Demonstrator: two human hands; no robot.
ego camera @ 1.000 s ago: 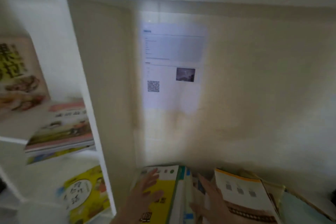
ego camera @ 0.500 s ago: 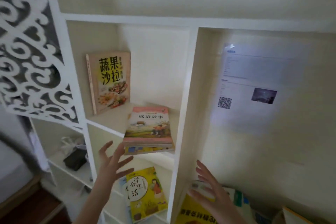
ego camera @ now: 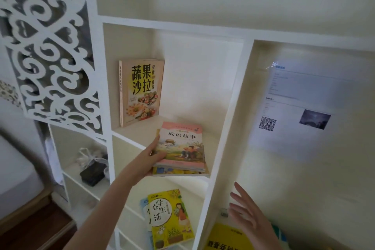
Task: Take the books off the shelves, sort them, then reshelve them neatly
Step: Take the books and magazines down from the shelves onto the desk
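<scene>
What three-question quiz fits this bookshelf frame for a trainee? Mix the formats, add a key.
1. True or false: the left hand grips the stack of books on the middle shelf.
2. Pick one: the salad cookbook is A) lying flat, B) standing with its cover facing out, C) held in a hand.
3. Fill in: the right hand holds nothing, and its fingers are ___ (spread or curled).
Key: 1 true; 2 B; 3 spread.
</scene>
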